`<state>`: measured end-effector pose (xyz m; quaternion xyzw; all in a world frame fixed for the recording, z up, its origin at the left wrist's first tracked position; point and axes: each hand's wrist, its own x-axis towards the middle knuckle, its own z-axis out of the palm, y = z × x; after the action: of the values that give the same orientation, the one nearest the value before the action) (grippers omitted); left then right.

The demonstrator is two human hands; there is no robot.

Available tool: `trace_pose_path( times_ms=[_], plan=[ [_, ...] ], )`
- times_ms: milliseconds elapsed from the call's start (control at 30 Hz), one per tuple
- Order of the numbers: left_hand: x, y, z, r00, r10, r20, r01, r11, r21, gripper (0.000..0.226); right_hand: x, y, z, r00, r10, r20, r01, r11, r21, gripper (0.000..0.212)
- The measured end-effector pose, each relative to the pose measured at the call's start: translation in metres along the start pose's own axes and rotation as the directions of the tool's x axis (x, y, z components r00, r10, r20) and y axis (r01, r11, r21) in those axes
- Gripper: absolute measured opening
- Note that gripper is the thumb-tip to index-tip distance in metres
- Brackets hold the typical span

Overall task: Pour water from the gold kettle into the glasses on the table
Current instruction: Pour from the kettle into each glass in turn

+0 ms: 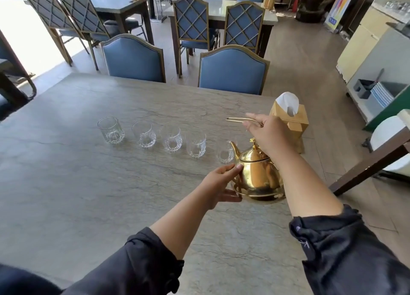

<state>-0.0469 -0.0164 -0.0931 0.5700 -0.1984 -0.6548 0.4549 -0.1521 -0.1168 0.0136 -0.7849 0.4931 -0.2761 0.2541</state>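
Note:
The gold kettle [257,177] stands on the stone table [88,184] near its right edge, spout pointing left toward the glasses. My right hand [266,133] is above the lid, fingers closed on the kettle's thin raised handle [239,119]. My left hand [219,181] cups the kettle's left side, thumb low at the base. Several cut-glass tumblers stand in a row: the far-left glass [111,130], more in the middle [171,138], and the nearest glass [225,153] right by the spout. They look empty.
A wooden tissue box [290,121] stands behind the kettle at the table's right edge. Two blue chairs [233,72] are tucked in at the far side. A dark table corner [377,153] juts in at the right.

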Motion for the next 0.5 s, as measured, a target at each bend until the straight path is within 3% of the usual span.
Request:
trace_pose_path(
  times_ms=[500],
  plan=[
    [-0.0041, 0.0002, -0.0012, 1.0, -0.004, 0.026, 0.004, 1.0, -0.007, 0.05, 0.0097, 0.002, 0.0078, 1.0, -0.003, -0.017, 0.002, 0.998, -0.057, 0.032]
  ],
)
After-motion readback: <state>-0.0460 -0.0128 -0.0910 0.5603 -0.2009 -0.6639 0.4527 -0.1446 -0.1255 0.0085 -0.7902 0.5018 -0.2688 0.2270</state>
